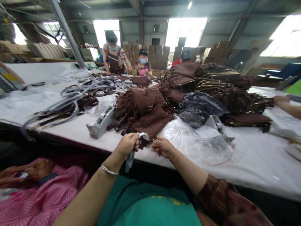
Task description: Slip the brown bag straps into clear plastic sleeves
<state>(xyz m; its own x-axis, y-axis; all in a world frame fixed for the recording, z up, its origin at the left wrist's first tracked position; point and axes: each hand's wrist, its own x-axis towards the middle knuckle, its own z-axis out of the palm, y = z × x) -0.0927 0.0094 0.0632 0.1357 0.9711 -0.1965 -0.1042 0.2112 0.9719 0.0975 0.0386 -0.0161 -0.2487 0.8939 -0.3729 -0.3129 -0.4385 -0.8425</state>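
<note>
My left hand [129, 145] is closed around a strip of translucent plastic wrap [129, 161], which hangs below the fist and pokes out above it. To its right, my right hand [162, 147] has its fingers pinched together at the front edge of a brown fringed bag [152, 122]. Whatever lies between those fingertips is too small to make out. More brown bags [148, 99] are heaped just behind, partly overlapping. A grey tape dispenser [100, 123] stands left of the heap.
Plastic-wrapped straps [77, 94] lie at the left. Clear plastic bags [202, 144], a second tape dispenser [217, 125] and a tall stack of brown bags [211, 78] are to the right. Co-workers sit or stand across the white table [258, 160]; another person's hands [39, 171] are at lower left.
</note>
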